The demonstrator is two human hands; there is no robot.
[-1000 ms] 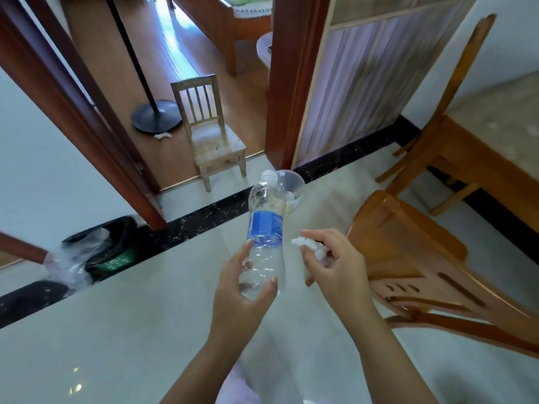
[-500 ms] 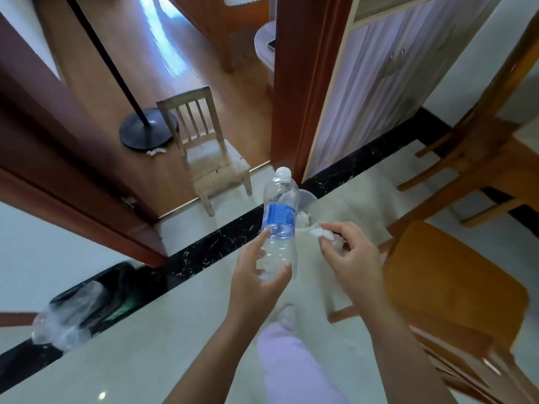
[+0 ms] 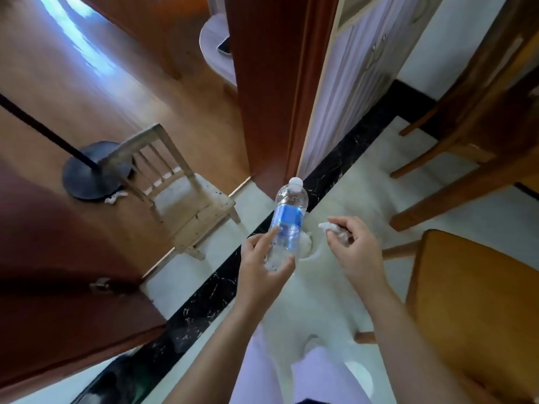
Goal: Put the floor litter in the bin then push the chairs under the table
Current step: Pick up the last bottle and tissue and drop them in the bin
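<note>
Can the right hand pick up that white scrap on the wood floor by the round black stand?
Probably not yet. The right hand already holds crumpled white tissue, and the white scrap beside the round black stand base lies beyond the small pale wooden chair.

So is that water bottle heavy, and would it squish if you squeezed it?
The bottle looks clear and nearly empty, so probably light. Its thin plastic would likely crumple. The left hand holds it by the base, so it could tip.

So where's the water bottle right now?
In the head view the bottle sits centre frame, held upright in the left hand, just left of the right hand with its crumpled tissue.
</note>
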